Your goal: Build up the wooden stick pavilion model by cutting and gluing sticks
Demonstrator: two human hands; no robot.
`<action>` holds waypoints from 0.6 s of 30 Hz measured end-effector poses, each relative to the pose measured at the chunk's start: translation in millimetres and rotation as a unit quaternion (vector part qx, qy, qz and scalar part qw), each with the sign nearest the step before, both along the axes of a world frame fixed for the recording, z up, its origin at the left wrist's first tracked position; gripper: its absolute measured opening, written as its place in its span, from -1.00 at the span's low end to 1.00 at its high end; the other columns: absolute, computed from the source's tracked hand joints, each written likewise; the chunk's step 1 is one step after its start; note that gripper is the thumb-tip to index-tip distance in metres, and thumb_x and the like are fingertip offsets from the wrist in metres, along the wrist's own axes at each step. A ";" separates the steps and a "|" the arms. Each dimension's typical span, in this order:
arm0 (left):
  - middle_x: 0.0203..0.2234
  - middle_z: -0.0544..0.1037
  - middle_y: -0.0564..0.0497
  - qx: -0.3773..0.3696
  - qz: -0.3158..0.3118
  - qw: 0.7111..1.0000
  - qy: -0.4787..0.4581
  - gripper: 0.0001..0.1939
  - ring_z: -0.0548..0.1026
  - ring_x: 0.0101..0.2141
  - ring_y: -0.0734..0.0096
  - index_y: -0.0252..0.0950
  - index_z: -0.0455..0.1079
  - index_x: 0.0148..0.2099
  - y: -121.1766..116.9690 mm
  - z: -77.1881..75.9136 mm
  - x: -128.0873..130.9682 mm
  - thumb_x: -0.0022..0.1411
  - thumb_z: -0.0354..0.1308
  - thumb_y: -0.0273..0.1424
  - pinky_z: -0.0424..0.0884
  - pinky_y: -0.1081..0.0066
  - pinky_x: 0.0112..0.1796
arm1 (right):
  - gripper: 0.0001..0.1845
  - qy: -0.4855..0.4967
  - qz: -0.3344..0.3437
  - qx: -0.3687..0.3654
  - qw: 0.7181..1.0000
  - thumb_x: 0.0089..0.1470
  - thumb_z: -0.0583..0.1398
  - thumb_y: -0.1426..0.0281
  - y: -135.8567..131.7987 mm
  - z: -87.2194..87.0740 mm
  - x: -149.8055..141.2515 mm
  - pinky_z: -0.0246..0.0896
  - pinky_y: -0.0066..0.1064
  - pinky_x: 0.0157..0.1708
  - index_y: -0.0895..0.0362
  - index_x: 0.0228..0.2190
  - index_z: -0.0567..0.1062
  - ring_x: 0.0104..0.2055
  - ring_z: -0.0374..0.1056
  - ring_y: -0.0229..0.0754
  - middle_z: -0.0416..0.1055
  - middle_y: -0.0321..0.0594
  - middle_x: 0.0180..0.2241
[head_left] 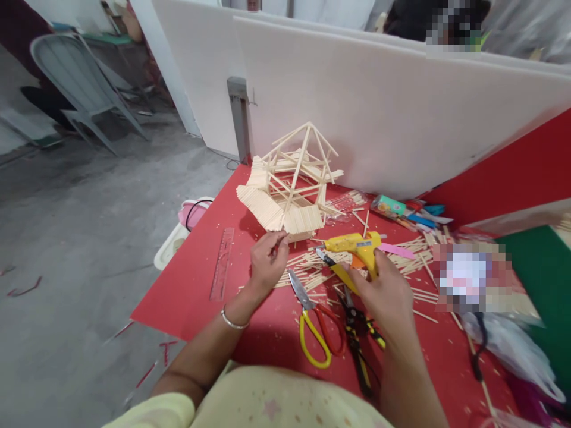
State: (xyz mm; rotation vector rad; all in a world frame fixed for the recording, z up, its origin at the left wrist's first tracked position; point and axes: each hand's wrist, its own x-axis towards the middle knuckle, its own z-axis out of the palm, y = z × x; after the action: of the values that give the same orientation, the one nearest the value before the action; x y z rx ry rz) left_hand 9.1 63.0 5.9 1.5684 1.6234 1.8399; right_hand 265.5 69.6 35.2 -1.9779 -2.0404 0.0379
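Observation:
A model built of thin wooden sticks [303, 190] stands on the red table [187, 297], with an open peaked frame on top and slatted panels around its lower part. My left hand [269, 257] is at the model's near lower edge, its fingers closed in a pinch; what lies between the fingertips is hidden. In my right hand [388, 291] is a yellow hot glue gun [354, 242], its nozzle pointing left toward the model. Just below the gun is a yellow and black utility knife [336, 267], partly covered by my right hand; I cannot tell whether my fingers touch it.
Scissors [307, 315] with red and yellow handles lie nearest me, beside black and yellow pliers [352, 321]. Loose sticks [307, 270] are scattered around. A clear ruler [222, 264] lies left. A white board [357, 107] rises behind; a plastic bag [513, 351] is at right.

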 end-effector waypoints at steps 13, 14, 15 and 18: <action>-0.39 0.62 -0.02 0.006 0.015 1.000 0.026 -0.83 0.54 -0.39 0.40 -0.28 0.54 -0.19 0.5 3.8 -3.8 0.29 0.12 -0.39 0.43 0.41 -0.33 | -0.40 0.057 -0.178 -0.193 0.963 -0.01 0.06 0.03 -101.4 -33.4 139.1 0.30 -0.20 -0.31 0.05 -0.01 0.50 -0.24 0.49 0.11 0.58 -0.05 -0.26; -0.38 0.62 -0.02 0.003 0.017 1.000 0.024 -0.83 0.55 -0.38 0.39 -0.27 0.54 -0.19 1.2 1.4 -4.1 0.29 0.13 -0.38 0.44 0.40 -0.32 | -0.40 0.047 -0.204 -0.199 0.958 0.00 0.05 0.02 -108.7 -35.5 143.1 0.31 -0.17 -0.31 0.05 -0.02 0.50 -0.25 0.50 0.13 0.58 -0.02 -0.27; -0.38 0.62 -0.02 -0.001 0.016 1.000 0.022 -0.83 0.56 -0.36 0.38 -0.27 0.54 -0.18 2.2 -2.1 -4.2 0.29 0.13 -0.37 0.44 0.40 -0.31 | -0.40 0.036 -0.227 -0.202 0.952 0.02 0.04 0.01 -115.4 -38.1 146.1 0.31 -0.15 -0.32 0.06 -0.02 0.50 -0.25 0.50 0.15 0.57 0.01 -0.28; -0.36 0.62 -0.03 -0.013 0.011 1.000 0.009 -0.82 0.56 -0.35 0.36 -0.28 0.55 -0.16 6.0 -14.2 -4.4 0.29 0.14 -0.36 0.45 0.39 -0.30 | -0.41 0.009 -0.277 -0.195 0.941 0.06 0.03 0.00 -131.6 -46.1 149.6 0.30 -0.09 -0.34 0.06 -0.05 0.52 -0.29 0.49 0.18 0.56 0.09 -0.31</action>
State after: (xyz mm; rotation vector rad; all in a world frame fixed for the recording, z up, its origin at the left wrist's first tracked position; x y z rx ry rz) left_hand 4.7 69.0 -8.4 1.5669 1.6724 1.8142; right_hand 415.1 -62.0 -10.8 -2.7163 -1.4715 0.3593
